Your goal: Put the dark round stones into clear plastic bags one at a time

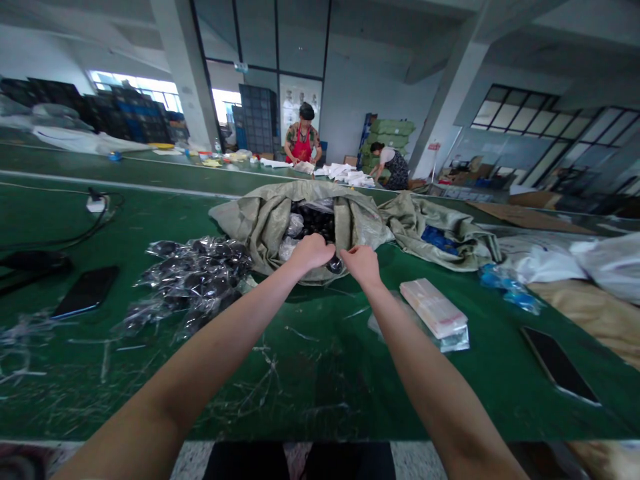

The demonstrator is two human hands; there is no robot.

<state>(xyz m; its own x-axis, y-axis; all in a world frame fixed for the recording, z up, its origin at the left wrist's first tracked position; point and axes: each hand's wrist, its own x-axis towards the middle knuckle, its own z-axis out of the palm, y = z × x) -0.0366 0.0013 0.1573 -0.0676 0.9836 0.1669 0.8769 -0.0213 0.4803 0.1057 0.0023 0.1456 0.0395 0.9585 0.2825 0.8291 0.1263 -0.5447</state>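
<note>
My left hand (314, 252) and my right hand (363, 263) are close together at the mouth of an open sack, each with its fingers closed in a pinch. Between and just below the fingertips hangs a small glossy black piece (335, 265), seemingly in a clear plastic bag whose edges I pinch; the film itself is barely visible. Behind them the woven sack (260, 227) has its rim rolled down, with many black pieces (313, 219) inside. Left of it lies a heap of black pieces in clear bags (203, 277). A stack of flat clear bags (433, 307) rests near my right forearm.
A second woven sack (435, 230) with blue contents sits to the right. Phones lie at left (86, 291) and right (559, 363). Plastic scraps (267, 367) litter the green table (320, 407). Two people work across it, one in a red apron (300, 148).
</note>
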